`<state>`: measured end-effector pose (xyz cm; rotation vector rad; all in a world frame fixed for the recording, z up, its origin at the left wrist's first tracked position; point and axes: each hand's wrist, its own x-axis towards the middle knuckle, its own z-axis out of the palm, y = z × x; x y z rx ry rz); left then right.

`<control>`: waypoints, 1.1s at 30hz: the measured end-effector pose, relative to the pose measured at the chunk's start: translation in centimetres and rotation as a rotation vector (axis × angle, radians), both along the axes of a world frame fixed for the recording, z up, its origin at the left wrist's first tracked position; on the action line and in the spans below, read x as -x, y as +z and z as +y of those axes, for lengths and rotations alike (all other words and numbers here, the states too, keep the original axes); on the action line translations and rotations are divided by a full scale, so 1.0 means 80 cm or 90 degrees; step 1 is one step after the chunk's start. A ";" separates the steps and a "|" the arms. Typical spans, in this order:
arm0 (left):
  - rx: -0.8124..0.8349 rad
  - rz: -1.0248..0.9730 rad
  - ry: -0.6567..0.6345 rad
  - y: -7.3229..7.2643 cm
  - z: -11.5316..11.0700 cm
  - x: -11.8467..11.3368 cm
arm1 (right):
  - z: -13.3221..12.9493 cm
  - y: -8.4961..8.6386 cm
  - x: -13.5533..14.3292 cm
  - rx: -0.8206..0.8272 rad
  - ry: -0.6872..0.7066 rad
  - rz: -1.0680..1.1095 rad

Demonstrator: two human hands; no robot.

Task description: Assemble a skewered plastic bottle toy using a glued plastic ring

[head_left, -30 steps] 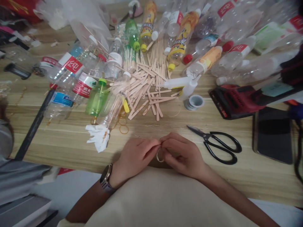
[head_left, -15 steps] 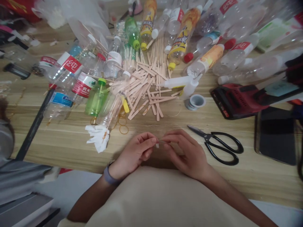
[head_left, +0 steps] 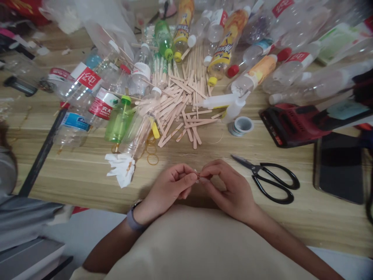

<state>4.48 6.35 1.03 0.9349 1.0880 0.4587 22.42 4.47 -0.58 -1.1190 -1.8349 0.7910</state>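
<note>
My left hand (head_left: 176, 182) is closed in a pinch near the table's front edge, a band around its wrist. Opposite it, my right hand (head_left: 225, 184) pinches too, its fingertips meeting the left ones. Between them is a tiny pale piece (head_left: 198, 177), too small to name. Black-handled scissors (head_left: 264, 175) lie just right of my right hand, blades pointing left. Beyond both hands is a heap of flat wooden sticks (head_left: 180, 112). Several rubber bands (head_left: 152, 158) lie up and left of my left hand, near a crumpled white tissue (head_left: 121, 169).
Plastic bottles crowd the back, among them a green bottle (head_left: 119, 122) and a yellow-labelled bottle (head_left: 225, 46). A grey roll (head_left: 241, 126) stands beyond the scissors. On the right are a red power tool (head_left: 294, 122) and a dark phone (head_left: 339, 167). A black bar (head_left: 43, 151) lies left.
My hands have drawn closer, so the fingertips now meet around the tiny piece. My left hand has shifted slightly right. Nothing else has visibly moved.
</note>
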 end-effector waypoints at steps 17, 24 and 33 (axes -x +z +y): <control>-0.036 -0.035 -0.004 0.004 0.000 -0.001 | 0.001 -0.002 -0.001 0.000 -0.013 0.018; -0.034 -0.030 -0.016 0.003 0.000 -0.001 | 0.001 -0.001 -0.003 -0.039 0.023 0.021; -0.045 -0.034 -0.023 0.001 0.000 0.001 | 0.000 -0.004 -0.003 -0.034 0.014 0.025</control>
